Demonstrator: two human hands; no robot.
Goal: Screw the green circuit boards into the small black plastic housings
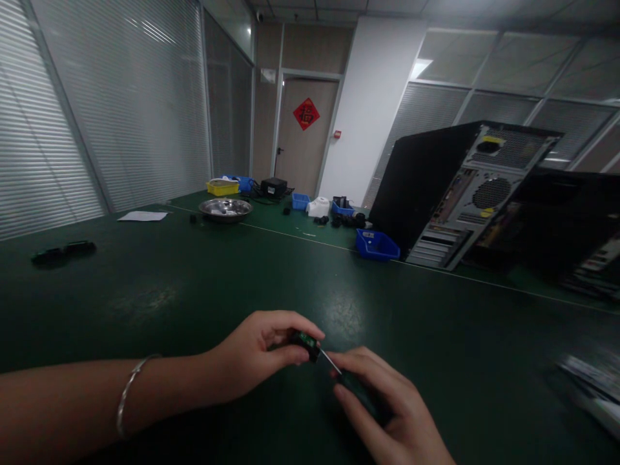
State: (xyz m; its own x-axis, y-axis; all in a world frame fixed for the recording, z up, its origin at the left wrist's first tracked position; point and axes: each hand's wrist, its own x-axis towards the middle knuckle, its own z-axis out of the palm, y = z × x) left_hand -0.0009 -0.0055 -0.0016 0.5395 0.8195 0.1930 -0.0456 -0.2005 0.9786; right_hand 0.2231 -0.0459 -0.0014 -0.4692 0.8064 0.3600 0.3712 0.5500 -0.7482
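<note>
Near the front of the green table, my left hand [264,352] pinches a small dark part with a green circuit board [307,343] between thumb and fingers. My right hand [387,400] is wrapped round the dark handle of a screwdriver [331,362]. Its thin metal shaft points up and left, and the tip meets the right end of the board part. Whether the tip sits in a screw is too small to tell. My right palm hides part of the handle.
A blue bin [378,245] stands beside a tilted-looking computer tower [436,194]. Further back are a steel bowl [225,210], a yellow bin [223,188] and a white paper [143,216]. Dark-green parts [64,252] lie at left. A blurred silvery object [593,387] is at right.
</note>
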